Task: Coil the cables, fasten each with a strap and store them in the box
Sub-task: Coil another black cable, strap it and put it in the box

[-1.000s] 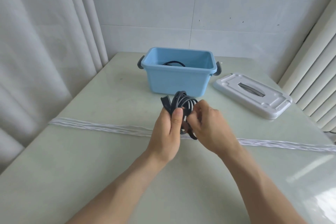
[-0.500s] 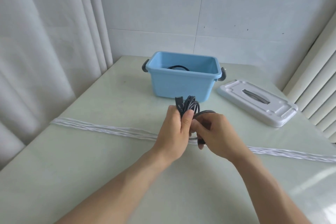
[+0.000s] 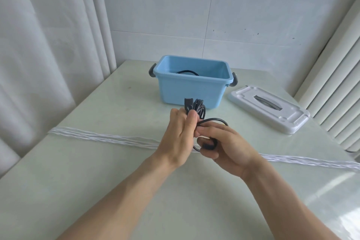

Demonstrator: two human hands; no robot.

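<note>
My left hand (image 3: 178,134) grips a coiled black cable (image 3: 197,108) upright above the table, its plug end sticking up past my thumb. My right hand (image 3: 226,147) holds the coil's lower part, fingers curled round a dark loop, with one strand arching over my fingers. Whether that loop is a strap or cable I cannot tell. Behind the hands stands the open light-blue box (image 3: 191,84) with dark side latches. Another black cable (image 3: 187,72) lies inside it, mostly hidden by the front wall.
The box's white lid (image 3: 268,108) lies flat on the table to the right of the box. A band of white cords (image 3: 101,136) runs across the pale green table from left to right under my hands. Curtains hang at both sides.
The coil has been turned more upright in my left hand. My right hand has slid down to the coil's lower end, and one strand now loops over its fingers.
</note>
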